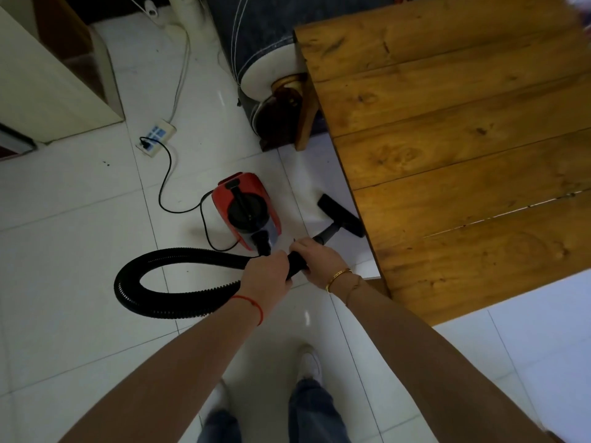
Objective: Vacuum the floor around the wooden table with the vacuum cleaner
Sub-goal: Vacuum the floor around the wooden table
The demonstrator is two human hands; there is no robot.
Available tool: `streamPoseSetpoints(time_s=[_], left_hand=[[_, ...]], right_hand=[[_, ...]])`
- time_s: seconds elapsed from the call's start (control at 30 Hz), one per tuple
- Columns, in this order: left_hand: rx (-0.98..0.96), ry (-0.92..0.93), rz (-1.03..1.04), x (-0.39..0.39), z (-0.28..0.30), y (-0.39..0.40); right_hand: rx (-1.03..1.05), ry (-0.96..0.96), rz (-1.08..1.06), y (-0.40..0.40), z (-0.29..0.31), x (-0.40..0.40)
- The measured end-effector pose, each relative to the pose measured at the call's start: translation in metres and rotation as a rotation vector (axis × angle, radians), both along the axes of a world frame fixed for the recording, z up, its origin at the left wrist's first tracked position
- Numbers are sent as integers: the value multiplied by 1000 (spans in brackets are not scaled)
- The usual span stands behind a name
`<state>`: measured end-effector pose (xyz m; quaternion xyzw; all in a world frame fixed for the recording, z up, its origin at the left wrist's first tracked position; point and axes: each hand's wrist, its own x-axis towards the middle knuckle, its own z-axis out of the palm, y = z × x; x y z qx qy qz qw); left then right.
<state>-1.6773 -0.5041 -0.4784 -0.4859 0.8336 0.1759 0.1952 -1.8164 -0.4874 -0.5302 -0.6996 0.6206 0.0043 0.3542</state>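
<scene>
Nearest: two feet in white shoes (308,362) on pale floor tiles (80,251), legs in jeans. Stance faces the table's near-left side, likely so the wand can be pushed along the edge.

Both arms reach forward to the wand (295,260). Left hand (267,274) curled round the black tube where the hose (153,282) joins it; a red string at that wrist. Right hand (315,262) gripping the tube just ahead, fingers wrapped over the top; gold bangle (339,278) at the wrist. Judgement: the two-hand hold gives one hand for steering, the other for taking the hose's weight.

The hose loops out to the left on the floor and comes back to the hands; slack like that should allow reach without dragging the body.

Just beyond the hands, the red vacuum (246,209) sits on the tiles, left of the table, close by.

To its right the wand runs down to the black nozzle (340,214), flat on the floor just at the table's left edge, partly tucked toward the underside. The step in hand looks like working the strip beside and under the table (463,155).

Farther: black cord (166,177) from the vacuum to a white power strip (156,135) on the floor, far left. Table leg (305,116) at the far corner, against dark upholstered furniture (256,43). Cream cabinet (48,75) far left. A few dark specks on tiles near the strip.
</scene>
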Motion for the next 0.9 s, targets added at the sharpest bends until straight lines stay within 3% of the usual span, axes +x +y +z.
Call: streamPoseSetpoints(time_s=[0.63,0.9], left_hand=[[-9,-1,-255,180,19,-31],[-17,0,-317,189,11,-47]], right_hand=[[-106,-95,-208,5,16,184],[-126,-77,-233,-7,10,192]])
